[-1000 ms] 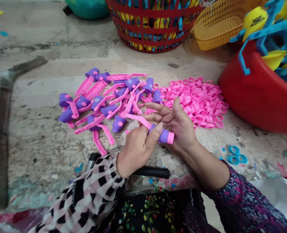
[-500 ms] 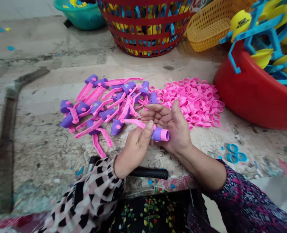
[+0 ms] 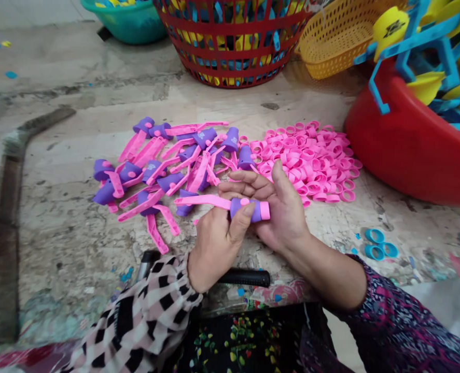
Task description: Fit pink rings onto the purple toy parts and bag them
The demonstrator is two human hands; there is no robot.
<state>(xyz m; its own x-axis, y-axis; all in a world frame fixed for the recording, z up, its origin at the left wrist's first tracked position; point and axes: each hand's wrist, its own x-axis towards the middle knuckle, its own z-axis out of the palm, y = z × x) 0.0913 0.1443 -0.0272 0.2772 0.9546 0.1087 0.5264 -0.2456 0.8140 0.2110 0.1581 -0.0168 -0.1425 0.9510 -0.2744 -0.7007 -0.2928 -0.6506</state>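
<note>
Between thumb and fingers, my left hand (image 3: pixel 218 241) grips a purple plastic cup-shaped piece (image 3: pixel 245 210) with a pink arm pointing left. A pink ring (image 3: pixel 265 211) sits on the piece's right end, against the palm of my right hand (image 3: pixel 280 212). That right hand lies palm up with its fingers stretched out and thumb raised. Beyond my hands is a pile of similar purple pieces with pink arms (image 3: pixel 170 181). Next to it, on the right, lies a heap of loose pink rings (image 3: pixel 311 160).
A red tub (image 3: pixel 393 166) with blue and yellow parts stands at right. Behind are a red basket (image 3: pixel 230 54), a yellow basket (image 3: pixel 342 36) and a teal basin (image 3: pixel 132 23). Blue rings (image 3: pixel 375 252) lie at right. A bent bar (image 3: pixel 8 223) lies left; a black handle (image 3: pixel 249 277) is near me.
The purple piece has turned in my left hand, so its ring end faces my right palm and its pink arm reaches further left. My right hand stays open.
</note>
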